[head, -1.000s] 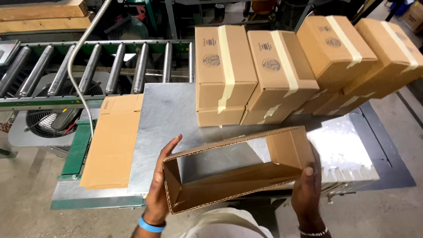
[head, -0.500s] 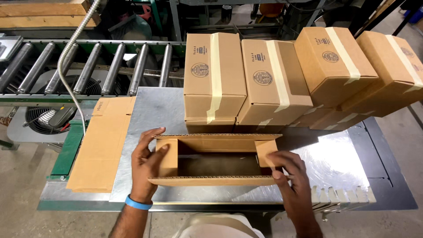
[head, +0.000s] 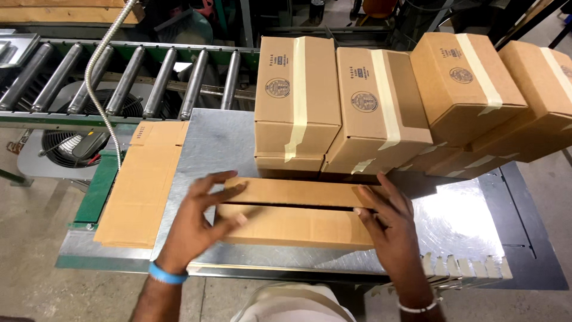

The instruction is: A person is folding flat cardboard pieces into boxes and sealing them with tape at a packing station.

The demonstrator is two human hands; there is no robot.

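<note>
Flap-closing step: left hand [head: 199,223] and right hand [head: 387,223], fingers spread, press the brown cardboard box [head: 295,210] flaps flat (centre frame); taping seems next.

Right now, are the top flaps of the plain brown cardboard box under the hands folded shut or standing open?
Folded shut, untaped. The plain brown cardboard box shows two long flaps lying flat with a dark seam between; left hand and right hand press on them.

Both forearms reach forward from below. The left hand [head: 199,217] lies flat, fingers spread. The right hand [head: 387,223] presses palm-down, fingers extended.
</note>
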